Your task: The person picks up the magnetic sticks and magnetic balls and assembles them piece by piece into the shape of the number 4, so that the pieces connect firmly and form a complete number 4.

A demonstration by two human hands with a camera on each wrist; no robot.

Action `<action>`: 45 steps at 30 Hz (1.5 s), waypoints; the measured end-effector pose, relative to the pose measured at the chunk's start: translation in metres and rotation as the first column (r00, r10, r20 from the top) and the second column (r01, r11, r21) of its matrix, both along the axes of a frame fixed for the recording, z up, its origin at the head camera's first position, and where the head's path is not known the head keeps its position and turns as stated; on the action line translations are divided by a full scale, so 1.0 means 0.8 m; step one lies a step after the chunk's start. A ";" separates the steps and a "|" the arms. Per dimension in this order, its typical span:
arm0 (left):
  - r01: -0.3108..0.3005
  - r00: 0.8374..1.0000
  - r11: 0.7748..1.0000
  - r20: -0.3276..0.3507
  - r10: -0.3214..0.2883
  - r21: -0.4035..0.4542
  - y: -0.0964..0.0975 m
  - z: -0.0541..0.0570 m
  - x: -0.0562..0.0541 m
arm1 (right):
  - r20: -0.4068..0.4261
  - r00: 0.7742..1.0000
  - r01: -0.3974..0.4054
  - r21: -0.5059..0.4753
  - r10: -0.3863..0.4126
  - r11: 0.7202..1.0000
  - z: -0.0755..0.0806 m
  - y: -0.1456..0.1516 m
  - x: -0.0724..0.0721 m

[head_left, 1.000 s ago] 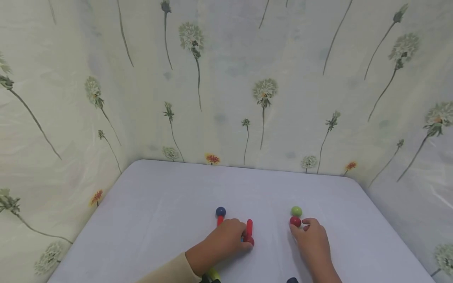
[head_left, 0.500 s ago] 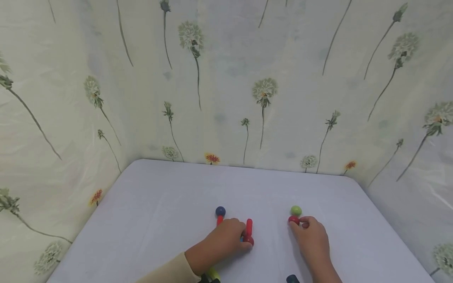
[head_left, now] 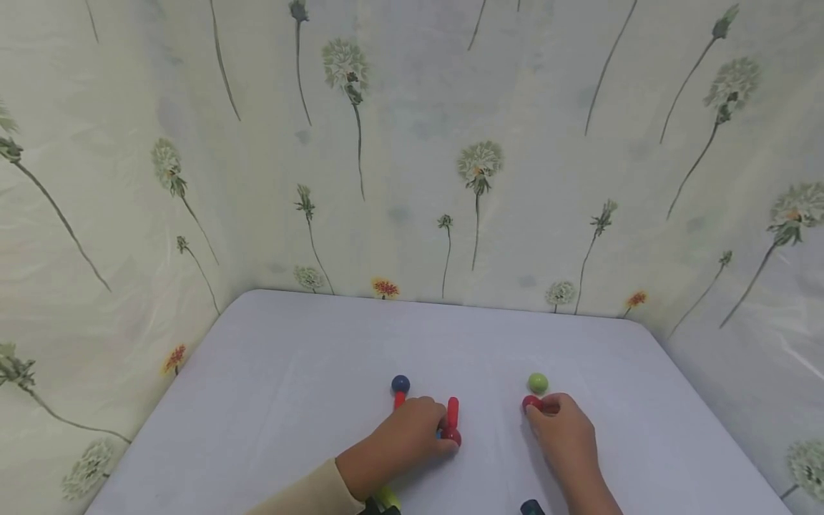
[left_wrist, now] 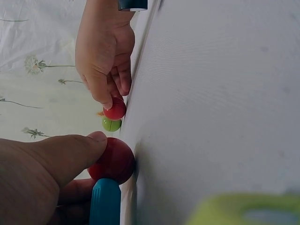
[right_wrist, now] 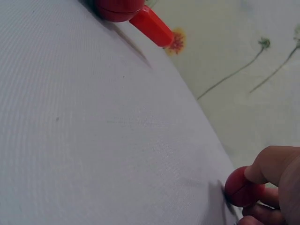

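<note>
- A pale cloth backdrop (head_left: 412, 236) printed with dandelions hangs behind a white surface (head_left: 322, 343) with rounded corners.
- At the left, a dark blue round ball (head_left: 401, 385) sits at the far end of a straight red rod (head_left: 400, 399); the near part of this rod is hidden behind the left hand (head_left: 412, 435).
- A yellow-green piece (head_left: 388, 498) shows below the left wrist, too cropped to identify.
- The left fingers are clamped on a glossy red ball (head_left: 453, 438), thumb against its side. A ribbed blue rod (left_wrist: 106, 204) meets this ball, and a short, straight red stick (head_left: 453, 412) points away from it on the far side.
- This left-hand group looks partly built: ball and rods appear joined, though the hand hides whether everything connects.
- Further right, a lime-green round ball (head_left: 538, 383) lies loose on the surface; no rod shows on it.
- Just in front, a second glossy red ball (head_left: 531, 404) is pinched between thumb and fingers of the right hand (head_left: 568, 436); whether the two balls touch, I cannot tell.
- These right-side balls seem the part left undone, well apart from the group.
</note>
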State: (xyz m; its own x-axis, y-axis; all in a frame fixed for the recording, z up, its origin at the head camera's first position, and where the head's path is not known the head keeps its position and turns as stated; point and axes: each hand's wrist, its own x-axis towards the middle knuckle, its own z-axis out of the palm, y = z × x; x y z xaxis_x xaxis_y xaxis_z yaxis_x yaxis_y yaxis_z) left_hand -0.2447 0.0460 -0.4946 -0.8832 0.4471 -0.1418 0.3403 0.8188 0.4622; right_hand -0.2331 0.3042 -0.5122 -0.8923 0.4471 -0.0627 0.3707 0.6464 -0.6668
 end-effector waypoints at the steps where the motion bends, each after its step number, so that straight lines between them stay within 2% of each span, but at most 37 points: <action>1: -0.001 1.000 1.000 0.002 0.001 0.000 0.000 0.000 0.000 | -0.001 1.000 -0.008 -0.005 0.008 1.000 0.000 0.000 0.001; 10: -0.006 1.000 1.000 -0.001 0.006 0.000 0.000 -0.001 0.000 | 0.000 0.997 -0.071 -0.026 0.071 0.997 0.006 -0.007 0.003; 15: -0.008 1.000 1.000 -0.002 0.008 -0.001 0.000 -0.001 0.000 | -0.032 0.996 -0.086 -0.039 0.085 0.995 0.010 -0.016 0.006; 21: -0.016 1.000 1.000 0.011 0.016 -0.020 0.004 -0.004 -0.002 | -0.081 0.985 -0.158 -0.091 0.151 0.983 0.015 -0.035 0.009; 26: -0.023 1.000 0.999 0.018 0.023 -0.023 0.003 -0.003 -0.001 | -0.066 0.979 -0.202 -0.133 0.195 0.970 0.016 -0.052 0.009; 32: -0.007 1.000 1.000 0.002 0.007 -0.009 -0.002 0.002 0.000 | -0.066 0.967 -0.254 -0.165 0.246 0.953 0.014 -0.068 0.001; 40: 0.009 1.000 1.000 -0.019 -0.009 0.002 -0.002 0.004 0.000 | -0.149 0.927 -0.365 -0.146 0.345 0.919 0.012 -0.089 -0.014; 45: 0.020 0.999 1.000 -0.029 -0.020 0.003 -0.002 0.000 0.000 | -0.124 0.928 -0.369 -0.158 0.352 0.916 0.009 -0.096 -0.019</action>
State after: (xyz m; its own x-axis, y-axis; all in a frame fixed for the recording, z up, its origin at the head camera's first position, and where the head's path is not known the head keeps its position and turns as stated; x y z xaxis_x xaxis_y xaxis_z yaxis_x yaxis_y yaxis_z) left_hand -0.2449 0.0445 -0.4948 -0.8777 0.4652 -0.1152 0.3699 0.8104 0.4544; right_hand -0.2482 0.2271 -0.5050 -0.9963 0.0830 -0.0208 0.0663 0.5947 -0.8012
